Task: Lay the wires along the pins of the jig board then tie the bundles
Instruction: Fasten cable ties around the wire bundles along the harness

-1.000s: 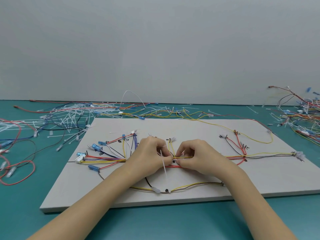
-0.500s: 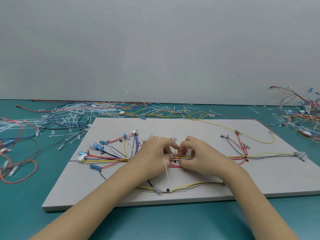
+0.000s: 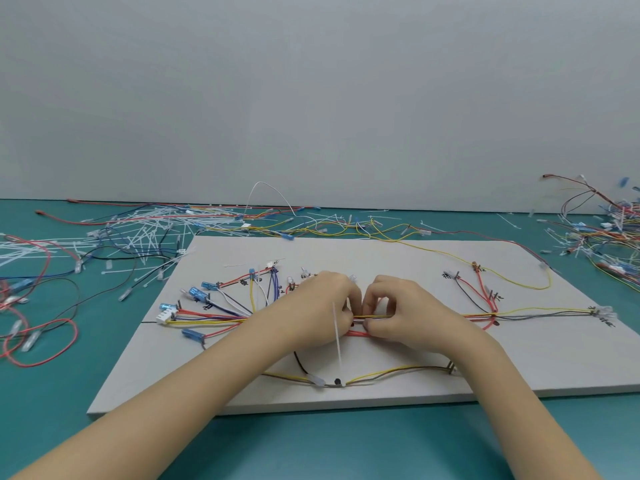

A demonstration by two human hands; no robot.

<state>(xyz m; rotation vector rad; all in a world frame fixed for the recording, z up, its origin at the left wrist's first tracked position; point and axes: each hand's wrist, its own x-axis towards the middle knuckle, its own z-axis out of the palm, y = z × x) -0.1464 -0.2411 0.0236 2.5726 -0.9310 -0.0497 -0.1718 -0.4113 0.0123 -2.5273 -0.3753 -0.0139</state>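
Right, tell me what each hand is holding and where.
Left hand pinches the white cable tie near its upper end; right hand pinches the wire bundle at mid-board, beside the tie.

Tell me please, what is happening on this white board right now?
A person is tying a wire bundle at the middle of the jig board. The left hand and right hand both pinch the bundle, and a white cable tie hangs down from the left hand. Loose ties and wires lie on the teal table.
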